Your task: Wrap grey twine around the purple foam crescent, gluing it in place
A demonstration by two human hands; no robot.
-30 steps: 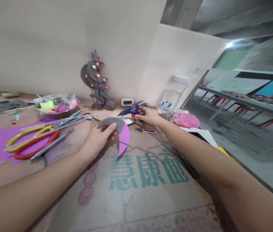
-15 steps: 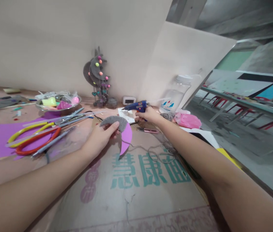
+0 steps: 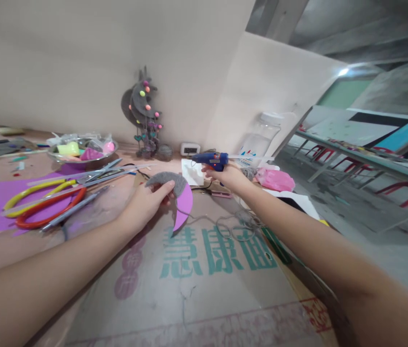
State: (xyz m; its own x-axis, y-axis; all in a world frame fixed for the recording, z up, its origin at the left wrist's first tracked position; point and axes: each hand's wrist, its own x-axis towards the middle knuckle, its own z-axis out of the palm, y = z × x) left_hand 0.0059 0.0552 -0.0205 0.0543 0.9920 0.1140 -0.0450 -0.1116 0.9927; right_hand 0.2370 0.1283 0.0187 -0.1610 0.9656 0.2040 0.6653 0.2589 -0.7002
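With our left fingers pinching the part-wrapped purple crescent above the printed cardboard, and our right fingers gripping the blue glue gun, we might tug the crescent askew if a crossing reach snags the loose grey yarn.

Purple-grey crescent, level blue glue gun

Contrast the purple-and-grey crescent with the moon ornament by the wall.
Colour: the crescent is partly covered in grey yarn and partly plain purple, while the ornament has grey moon shapes.
Trim: the crescent shows no balls; the ornament carries bright balls.
Pose: the crescent is being held; the ornament is upright by the wall.
Both have a curved moon shape and grey on them.
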